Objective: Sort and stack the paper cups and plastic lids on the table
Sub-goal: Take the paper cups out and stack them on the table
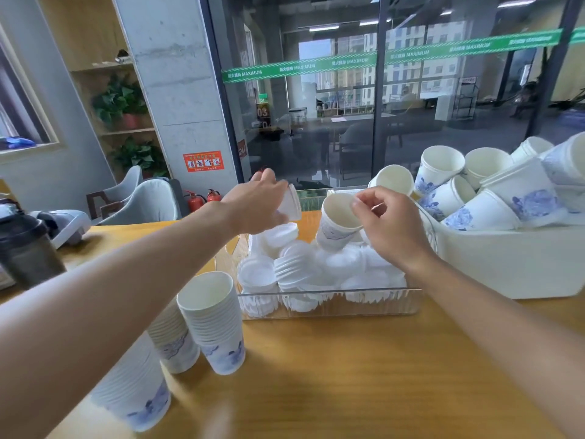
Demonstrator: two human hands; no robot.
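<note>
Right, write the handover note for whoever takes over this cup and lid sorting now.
Left hand grips a small white cup over the clear lid tray.
Right hand pinches the rim of a paper cup above the lids.
Done: three cup stacks stand at the table's near left.
Left: the loose cups piled in the white bin and the jumbled lids in the tray.

Person's two arms: left hand [256,204] and right hand [387,226], both bare to the frame edge; no sleeves, rings, watch or gloves in view.
</note>
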